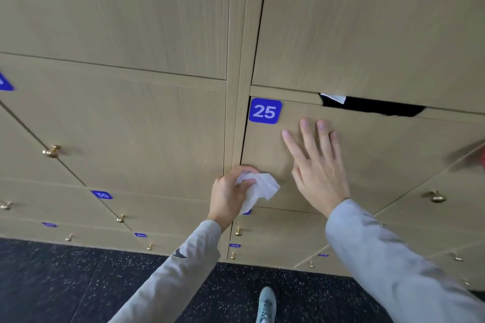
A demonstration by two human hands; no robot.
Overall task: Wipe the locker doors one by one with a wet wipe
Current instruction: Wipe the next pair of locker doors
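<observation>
The left hand is curled round a crumpled white wipe, pinching it between thumb and fingers so that a loose flap sticks out to the right. It sits at the lower left corner of door 25, right against the dark gap at the door's left edge, with the wipe touching or just off the wood; which of the two cannot be told. The right hand grips nothing: its fingers are straight and spread, laid flat on the door just right of the wipe and below the blue 25 plate.

What matters for the coming stroke is that nearly all of the door's face lies up and to the right of the wipe. The door's long axis runs left to right, so a sweep from this corner would go rightward along it, and the flat right hand stands directly in that path. It looks to be steadying the door, which seems sensible since the top edge shows a dark opening with a scrap of white paper in it. My judgement is that the left hand, already nearer the corner and holding the wipe, does the wiping, and the right hand must lift or shift as the wipe comes across.

Brass knobs dot the neighbouring doors.
</observation>
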